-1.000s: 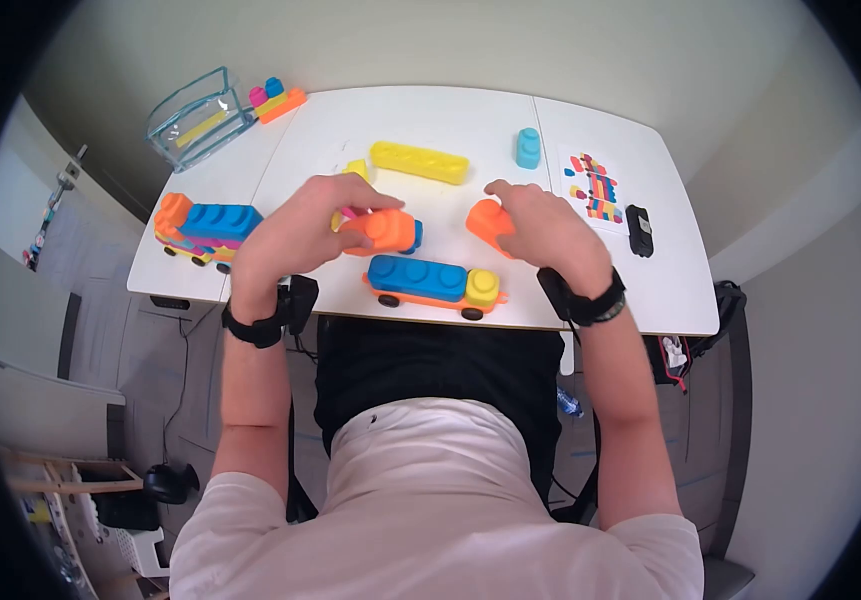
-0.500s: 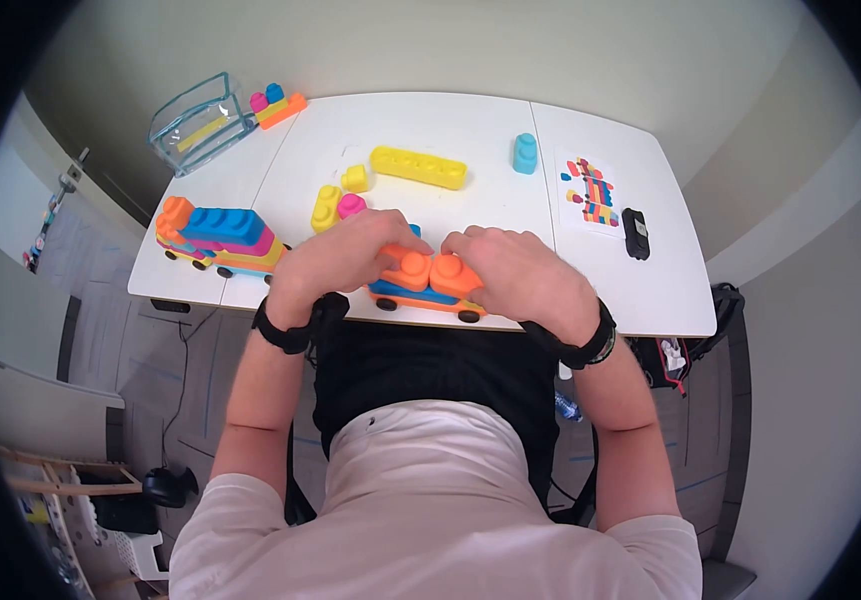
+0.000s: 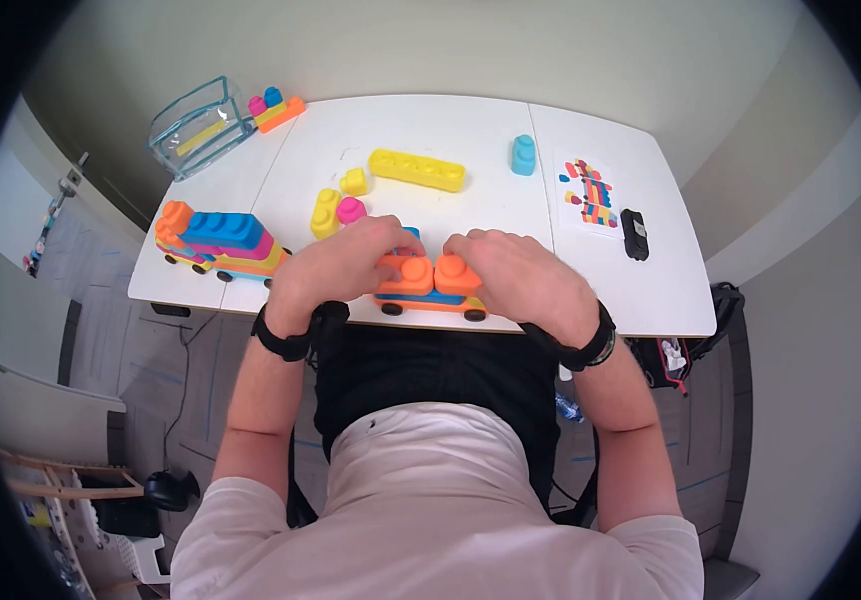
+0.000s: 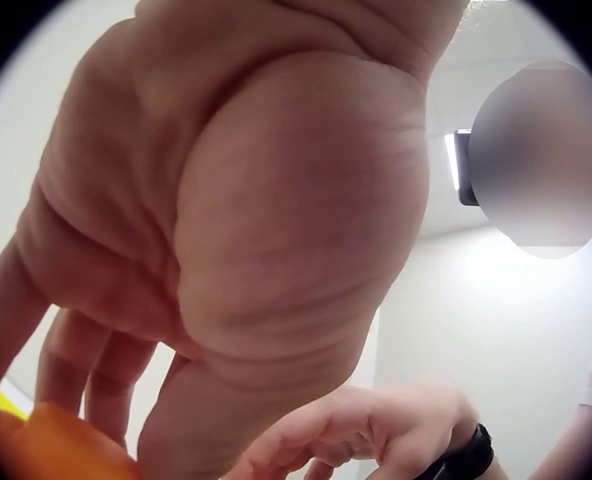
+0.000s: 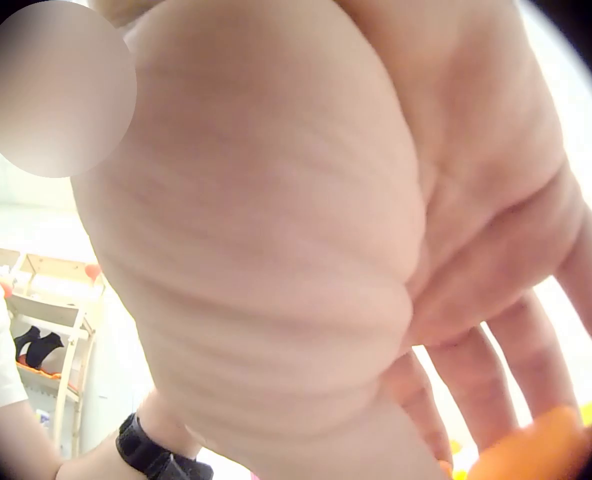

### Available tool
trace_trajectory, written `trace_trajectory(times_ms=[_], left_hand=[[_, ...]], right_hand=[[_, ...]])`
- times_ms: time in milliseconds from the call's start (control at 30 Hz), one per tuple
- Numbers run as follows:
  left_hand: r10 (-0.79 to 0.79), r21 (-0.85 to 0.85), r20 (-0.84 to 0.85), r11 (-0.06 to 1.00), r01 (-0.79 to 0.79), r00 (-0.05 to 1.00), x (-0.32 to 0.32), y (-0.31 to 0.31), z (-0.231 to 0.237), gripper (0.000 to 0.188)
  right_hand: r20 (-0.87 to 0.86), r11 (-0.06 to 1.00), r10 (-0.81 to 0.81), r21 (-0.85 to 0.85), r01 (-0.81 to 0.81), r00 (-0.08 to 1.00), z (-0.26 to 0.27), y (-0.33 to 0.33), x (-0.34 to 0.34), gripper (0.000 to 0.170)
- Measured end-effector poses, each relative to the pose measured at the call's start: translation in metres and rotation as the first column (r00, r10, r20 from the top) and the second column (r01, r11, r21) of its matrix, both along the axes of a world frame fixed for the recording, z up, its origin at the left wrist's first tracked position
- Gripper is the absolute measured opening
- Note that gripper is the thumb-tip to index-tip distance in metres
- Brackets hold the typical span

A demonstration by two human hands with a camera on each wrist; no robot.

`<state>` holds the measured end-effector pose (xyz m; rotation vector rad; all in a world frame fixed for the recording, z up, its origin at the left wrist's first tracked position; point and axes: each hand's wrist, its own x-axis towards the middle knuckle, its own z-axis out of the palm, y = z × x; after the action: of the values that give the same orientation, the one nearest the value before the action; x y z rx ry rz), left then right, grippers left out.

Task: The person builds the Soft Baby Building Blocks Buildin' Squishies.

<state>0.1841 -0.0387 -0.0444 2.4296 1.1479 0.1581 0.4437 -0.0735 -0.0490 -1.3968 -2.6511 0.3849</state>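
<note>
In the head view my left hand [image 3: 350, 260] grips an orange block [image 3: 413, 274] by its left side. My right hand [image 3: 530, 270] holds a second orange block [image 3: 453, 274] by its right side. The two blocks sit side by side on a blue block [image 3: 436, 297], which lies on an orange wheeled base [image 3: 432, 310] near the table's front edge. Behind the left orange block a bit of blue shows. Low in the left wrist view an orange block [image 4: 66, 445] appears beside my fingers; in the right wrist view the orange block [image 5: 536, 450] is at my fingertips.
A built block train [image 3: 225, 245] stands at left. Beyond my hands lie a long yellow block [image 3: 417, 170], small yellow blocks [image 3: 326, 212] and a pink one [image 3: 350, 209]. Farther off are a turquoise block [image 3: 522, 155], a picture sheet [image 3: 590, 190], a black device [image 3: 635, 235] and a clear case [image 3: 200, 130].
Both hands have come together and down, bringing the two orange blocks onto the blue block of the wheeled base. Over the last half second the base has shifted slightly right.
</note>
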Motion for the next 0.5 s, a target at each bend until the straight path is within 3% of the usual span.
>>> trace_trajectory(times_ms=[500], left_hand=[[-0.07,0.074,0.028,0.995,0.068,0.997,0.007,0.005,-0.012,0.041]], right_hand=[[0.007,0.997,-0.04,-0.066,0.04,0.999,0.008,-0.001,0.003,0.049]])
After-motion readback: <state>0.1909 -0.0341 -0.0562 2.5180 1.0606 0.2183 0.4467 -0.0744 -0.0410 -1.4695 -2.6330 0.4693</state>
